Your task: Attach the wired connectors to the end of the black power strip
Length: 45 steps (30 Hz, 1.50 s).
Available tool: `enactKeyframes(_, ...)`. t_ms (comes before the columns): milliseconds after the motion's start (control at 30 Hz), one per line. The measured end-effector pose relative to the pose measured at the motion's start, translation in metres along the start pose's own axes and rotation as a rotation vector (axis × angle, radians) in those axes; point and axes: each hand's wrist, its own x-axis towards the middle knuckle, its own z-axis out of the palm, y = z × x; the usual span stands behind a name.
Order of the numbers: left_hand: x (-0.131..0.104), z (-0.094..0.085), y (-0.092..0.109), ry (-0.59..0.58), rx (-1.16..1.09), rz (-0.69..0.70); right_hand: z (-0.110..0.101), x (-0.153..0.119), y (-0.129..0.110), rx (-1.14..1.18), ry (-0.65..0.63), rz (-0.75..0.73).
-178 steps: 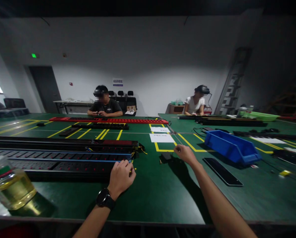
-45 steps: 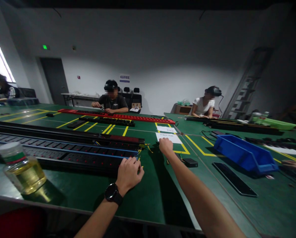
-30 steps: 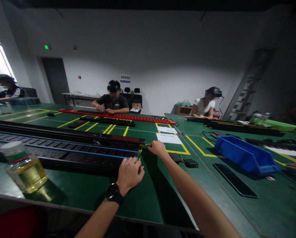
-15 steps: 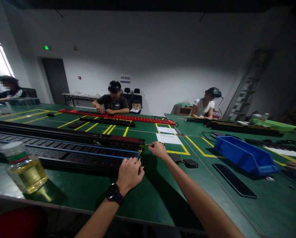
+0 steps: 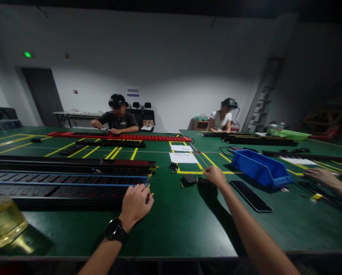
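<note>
My left hand (image 5: 136,202) rests with curled fingers at the right end of a long black socket strip (image 5: 87,191) dotted with red. Yellow wire ends (image 5: 149,177) stick out there, and a yellow tip shows beside the fingers; what they grip is hidden. Further right, my right hand (image 5: 215,176) has its fingers pinched together low over the table, beside a small black box (image 5: 189,179). Whatever lies between those fingertips cannot be made out. A small black part with terminals (image 5: 174,166) lies left of the box.
A blue bin (image 5: 259,168) and a black phone (image 5: 250,195) lie right of my right hand. A bottle of yellow liquid (image 5: 6,221) stands at left. Another person's hand (image 5: 321,177) reaches in from the right. A red rail (image 5: 148,138) lies across the table.
My right hand has moved right, away from the strip's end to beside the black box. My left hand stays at the strip's end. The view has turned to the right.
</note>
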Motion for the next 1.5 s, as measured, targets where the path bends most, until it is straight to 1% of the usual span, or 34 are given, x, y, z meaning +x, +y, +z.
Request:
enactKeyframes(67, 0.001, 0.001, -0.002, 0.001, 0.011, 0.010, 0.007, 0.000, 0.006, 0.028, -0.072, 0.018)
enactKeyframes(133, 0.002, 0.001, -0.003, -0.002, 0.023, 0.015, 0.013, 0.001, 0.007, 0.046, -0.096, 0.029)
enactKeyframes(267, 0.002, 0.001, -0.004, -0.010, 0.051, 0.027, 0.020, 0.003, 0.005, 0.089, -0.077, 0.033)
enactKeyframes(467, 0.001, 0.001, -0.005, -0.007, 0.064, 0.033, 0.024, -0.001, 0.001, 0.134, -0.066, 0.035)
enactKeyframes(633, 0.001, -0.002, -0.004, -0.017, 0.060, 0.033, 0.029, -0.005, 0.002, 0.225, -0.008, 0.042)
enactKeyframes(800, 0.001, -0.002, -0.003, -0.014, 0.056, 0.028, 0.028, -0.010, 0.000, 0.356, 0.014, 0.125)
enactKeyframes(967, 0.001, 0.000, -0.005, -0.018, 0.058, 0.027, 0.026, -0.012, -0.005, 0.379, 0.003, 0.256)
enactKeyframes(1033, 0.000, 0.000, -0.005, -0.017, 0.057, 0.028, 0.026, -0.012, -0.006, 0.385, -0.002, 0.281)
enactKeyframes(1267, 0.002, 0.003, -0.007, -0.019, 0.070, 0.023, 0.030, -0.010, -0.005, 0.372, -0.019, 0.262)
enactKeyframes(1500, 0.001, 0.002, -0.007, -0.016, 0.062, 0.021, 0.027, -0.012, -0.008, 0.331, -0.030, 0.239)
